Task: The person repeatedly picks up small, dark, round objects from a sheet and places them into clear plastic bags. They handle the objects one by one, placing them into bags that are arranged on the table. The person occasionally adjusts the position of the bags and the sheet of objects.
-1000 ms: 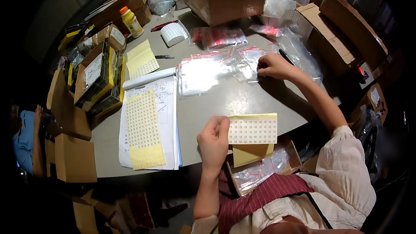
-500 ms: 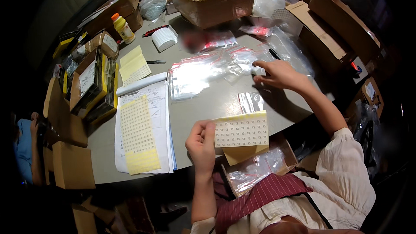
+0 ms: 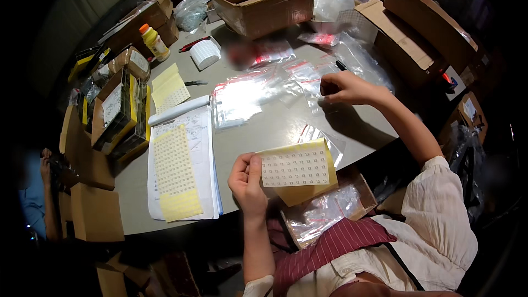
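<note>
My left hand [image 3: 248,185] is closed on the left edge of a sticker sheet [image 3: 294,168], cream with rows of small printed labels and a yellow backing folded beneath. Over the right side of the table, my right hand [image 3: 347,87] has its fingers curled together beside small clear zip bags [image 3: 308,74]; what they pinch, if anything, I cannot make out. More zip bags with red seals [image 3: 242,99] lie spread in the middle, shiny with glare. Just beyond the sticker sheet lies another clear bag [image 3: 336,146], partly covered by it.
A notepad [image 3: 203,157] bearing another yellow label sheet [image 3: 175,162] lies left. Behind are a label roll [image 3: 205,55], a yellow bottle [image 3: 154,43] and a cardboard box [image 3: 261,8]. An open box of bags [image 3: 324,214] sits at my lap. Another person's arm [image 3: 49,198] shows far left.
My right hand's fingers have gone from spread to curled together over the bags. My left hand and the sticker sheet have shifted slightly left, and the bag beyond the sheet shows at a different angle.
</note>
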Tool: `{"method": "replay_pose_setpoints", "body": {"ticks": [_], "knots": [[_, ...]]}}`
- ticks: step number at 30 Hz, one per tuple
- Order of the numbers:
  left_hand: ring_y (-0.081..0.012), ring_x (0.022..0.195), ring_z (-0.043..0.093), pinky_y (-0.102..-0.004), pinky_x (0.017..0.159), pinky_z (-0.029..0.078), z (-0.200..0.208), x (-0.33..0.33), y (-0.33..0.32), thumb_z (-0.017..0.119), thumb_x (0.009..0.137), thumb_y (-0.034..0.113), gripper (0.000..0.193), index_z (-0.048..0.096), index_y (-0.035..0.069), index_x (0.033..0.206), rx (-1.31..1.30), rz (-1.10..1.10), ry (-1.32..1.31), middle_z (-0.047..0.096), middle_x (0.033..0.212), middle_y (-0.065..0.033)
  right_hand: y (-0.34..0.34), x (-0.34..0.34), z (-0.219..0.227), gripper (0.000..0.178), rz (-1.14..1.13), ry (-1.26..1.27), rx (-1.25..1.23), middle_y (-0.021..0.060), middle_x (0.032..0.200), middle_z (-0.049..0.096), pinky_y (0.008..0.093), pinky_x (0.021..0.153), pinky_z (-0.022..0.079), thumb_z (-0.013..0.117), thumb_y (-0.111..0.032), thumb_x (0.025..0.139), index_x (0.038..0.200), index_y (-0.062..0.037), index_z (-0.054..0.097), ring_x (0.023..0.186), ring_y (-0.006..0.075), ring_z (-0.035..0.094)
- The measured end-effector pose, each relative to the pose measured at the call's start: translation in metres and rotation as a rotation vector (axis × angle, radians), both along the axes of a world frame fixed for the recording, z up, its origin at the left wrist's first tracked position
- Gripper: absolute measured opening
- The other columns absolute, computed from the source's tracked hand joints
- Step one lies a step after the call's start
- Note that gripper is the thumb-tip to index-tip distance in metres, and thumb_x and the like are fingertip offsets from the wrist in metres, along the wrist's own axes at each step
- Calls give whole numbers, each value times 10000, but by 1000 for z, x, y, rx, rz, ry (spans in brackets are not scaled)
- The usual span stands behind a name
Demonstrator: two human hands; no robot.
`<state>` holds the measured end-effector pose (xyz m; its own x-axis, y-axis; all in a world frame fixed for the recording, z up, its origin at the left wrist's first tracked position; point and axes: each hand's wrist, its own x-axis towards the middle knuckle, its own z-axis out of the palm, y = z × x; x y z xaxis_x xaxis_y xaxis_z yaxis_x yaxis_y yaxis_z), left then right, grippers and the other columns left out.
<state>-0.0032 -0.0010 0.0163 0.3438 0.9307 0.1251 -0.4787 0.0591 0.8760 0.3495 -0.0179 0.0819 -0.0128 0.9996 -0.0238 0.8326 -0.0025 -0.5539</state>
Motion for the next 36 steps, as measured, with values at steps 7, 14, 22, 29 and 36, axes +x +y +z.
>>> {"method": "replay_pose_setpoints", "body": {"ticks": [7,14,22,29,36], "knots": [[-114,855,639,-234,810,497,-10,-4,4,564,1050,94,143,631,-32,1067,-33,50,-151,695,961,-81,14,1,-17,344,-32,-240,44,278,934,658,487,792,491,728,-133,779,1024,54,577,918,447,644],[-184,1017,649,-311,892,530,-7,-15,9,448,1095,190,273,606,-23,1158,-90,133,-242,674,1121,-109,-20,-5,-6,652,-75,-290,-150,256,938,660,495,799,495,864,-427,785,1109,25,524,938,455,641],[-164,924,661,-304,847,539,1,-13,4,538,1069,123,129,595,11,1040,-56,212,-249,686,1016,-102,-96,-81,4,541,507,-335,148,207,1328,536,461,1069,450,765,-231,878,1376,-114,588,1276,383,516],[-127,897,641,-258,826,516,1,-16,-11,585,1050,88,114,624,-18,1043,104,244,50,688,998,-80,-102,-72,13,394,270,341,179,181,1210,657,444,964,512,696,-198,967,1311,-18,631,1115,328,642],[-134,903,630,-274,814,503,12,5,-25,634,1034,205,244,654,-26,1112,8,-13,161,690,989,-80,-94,-111,21,648,483,-77,625,204,1432,565,423,972,544,701,1,723,1362,-79,622,1174,381,650]]}}
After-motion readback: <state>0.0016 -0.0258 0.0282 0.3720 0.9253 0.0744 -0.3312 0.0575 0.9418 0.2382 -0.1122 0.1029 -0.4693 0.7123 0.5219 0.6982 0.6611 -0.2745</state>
